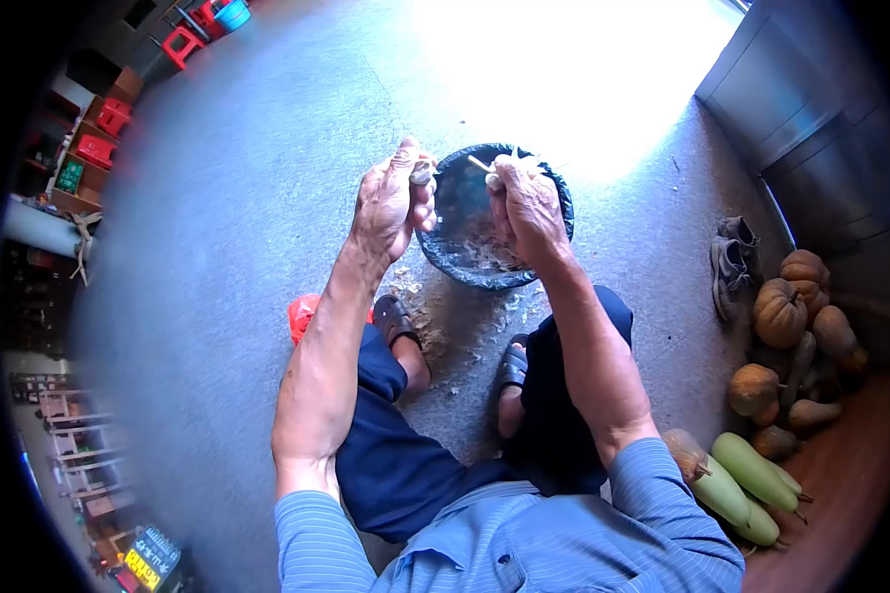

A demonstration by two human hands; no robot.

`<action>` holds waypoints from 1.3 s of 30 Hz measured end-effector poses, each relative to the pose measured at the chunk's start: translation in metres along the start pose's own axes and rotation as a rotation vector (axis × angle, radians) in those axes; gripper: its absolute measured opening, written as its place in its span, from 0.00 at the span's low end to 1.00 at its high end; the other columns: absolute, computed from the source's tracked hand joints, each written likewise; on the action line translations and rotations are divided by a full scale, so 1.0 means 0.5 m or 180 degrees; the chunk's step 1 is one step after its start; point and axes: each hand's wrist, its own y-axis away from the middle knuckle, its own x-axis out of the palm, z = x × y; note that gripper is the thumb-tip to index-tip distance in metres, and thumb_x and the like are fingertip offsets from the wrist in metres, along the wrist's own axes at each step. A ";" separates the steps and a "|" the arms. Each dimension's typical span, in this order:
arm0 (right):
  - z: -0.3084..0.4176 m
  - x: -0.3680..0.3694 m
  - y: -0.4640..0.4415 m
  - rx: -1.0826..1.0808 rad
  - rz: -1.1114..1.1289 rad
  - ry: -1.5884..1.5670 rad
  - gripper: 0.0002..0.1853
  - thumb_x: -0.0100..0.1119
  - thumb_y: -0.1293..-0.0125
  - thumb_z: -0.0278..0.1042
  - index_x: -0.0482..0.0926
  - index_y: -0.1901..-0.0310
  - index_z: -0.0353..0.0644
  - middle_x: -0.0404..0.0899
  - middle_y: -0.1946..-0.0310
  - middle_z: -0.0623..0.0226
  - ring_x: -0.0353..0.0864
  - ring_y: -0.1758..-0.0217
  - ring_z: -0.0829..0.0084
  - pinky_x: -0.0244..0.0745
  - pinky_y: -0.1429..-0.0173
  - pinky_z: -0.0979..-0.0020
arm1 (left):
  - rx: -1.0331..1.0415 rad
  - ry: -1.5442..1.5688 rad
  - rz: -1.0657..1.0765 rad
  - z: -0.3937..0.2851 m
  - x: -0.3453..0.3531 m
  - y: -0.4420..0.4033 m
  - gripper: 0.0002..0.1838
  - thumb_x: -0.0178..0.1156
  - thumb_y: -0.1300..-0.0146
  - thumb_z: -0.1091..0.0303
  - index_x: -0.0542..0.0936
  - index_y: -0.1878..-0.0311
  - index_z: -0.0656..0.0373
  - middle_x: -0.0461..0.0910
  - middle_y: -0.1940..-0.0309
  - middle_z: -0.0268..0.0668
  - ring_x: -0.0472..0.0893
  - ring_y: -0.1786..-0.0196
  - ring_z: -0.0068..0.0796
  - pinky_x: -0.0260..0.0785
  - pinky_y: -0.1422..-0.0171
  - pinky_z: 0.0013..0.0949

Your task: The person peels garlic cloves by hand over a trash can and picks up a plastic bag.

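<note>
Over the left rim of a round bin (462, 275) lined with a dark bag, my left hand (394, 201) is closed on a small whitish piece (422, 172) that looks like garlic. My right hand (531, 210) is above the bin's right side, its fingers closed round another pale piece with a thin stalk (480, 164) sticking out to the left. The two hands are apart. Papery peelings (489, 255) lie inside the bin, and more scraps (420, 301) are on the floor in front of it.
Sandalled feet (396, 321) are near the bin, with a red bag (304, 314) beside the left leg. At right are shoes (728, 269), pumpkins (780, 313) and long green gourds (752, 471). Red stools (181, 45) stand at the upper left.
</note>
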 end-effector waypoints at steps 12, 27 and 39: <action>0.013 -0.052 -0.020 -0.0199 0.0009 0.3382 0.21 0.54 0.35 0.44 0.79 0.52 0.32 0.82 0.61 0.42 0.83 0.59 0.49 0.77 0.51 0.58 | -0.0126 0.0341 0.0251 0.015 -0.003 -0.001 0.19 0.42 0.23 0.52 0.72 0.59 0.58 0.73 0.74 0.34 0.73 0.77 0.22 0.71 0.73 0.31; 0.027 -0.007 0.022 -0.0387 0.0632 0.0051 0.13 0.61 0.32 0.37 0.83 0.58 0.33 0.80 0.71 0.70 0.75 0.70 0.84 0.72 0.65 0.80 | 0.0371 -0.0419 0.0273 0.059 0.058 0.009 0.18 0.49 0.25 0.57 0.72 0.46 0.64 0.80 0.67 0.38 0.80 0.71 0.24 0.76 0.65 0.26; 0.014 -0.062 0.012 0.0328 0.0814 -0.0801 0.13 0.58 0.30 0.38 0.81 0.55 0.36 0.84 0.64 0.65 0.82 0.67 0.78 0.80 0.60 0.77 | 0.3092 -0.3456 0.0041 0.056 0.088 0.028 0.10 0.59 0.33 0.73 0.81 0.50 0.61 0.83 0.63 0.47 0.85 0.62 0.43 0.76 0.59 0.36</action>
